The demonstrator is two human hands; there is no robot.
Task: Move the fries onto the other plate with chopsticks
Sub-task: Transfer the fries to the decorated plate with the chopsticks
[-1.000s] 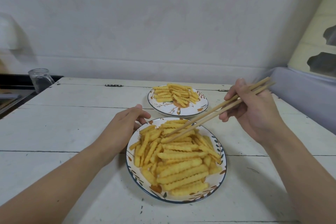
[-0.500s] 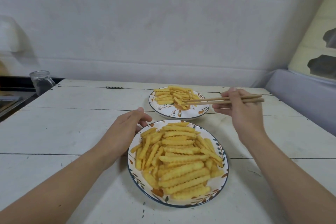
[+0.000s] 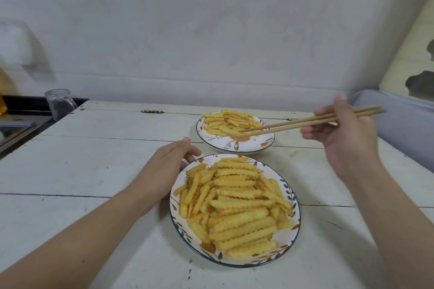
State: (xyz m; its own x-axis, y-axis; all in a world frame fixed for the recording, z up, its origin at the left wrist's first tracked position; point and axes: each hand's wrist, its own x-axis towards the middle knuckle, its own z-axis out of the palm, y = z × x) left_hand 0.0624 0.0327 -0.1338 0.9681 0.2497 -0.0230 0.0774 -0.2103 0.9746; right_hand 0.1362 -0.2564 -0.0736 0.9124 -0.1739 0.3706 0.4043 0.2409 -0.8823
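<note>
We note a white painted plank worktop [image 3: 94,171], scuffed, with dark seams running across it and small metal hinges [image 3: 152,111] set along the far seam. Two patterned plates sit directly on it. The near plate [image 3: 296,204], at 6 o'clock, is heaped with crinkle-cut fries [image 3: 234,206]. The far plate [image 3: 234,145], at 12 o'clock from it and just beside its rim, carries a smaller heap [image 3: 225,121]. We cannot tell whether the two rims touch. Our left hand [image 3: 164,171] rests on the boards at 9 o'clock of the near plate, against its edge. A clear glass [image 3: 60,103] stands at about 10 o'clock, at the far left corner.
</note>
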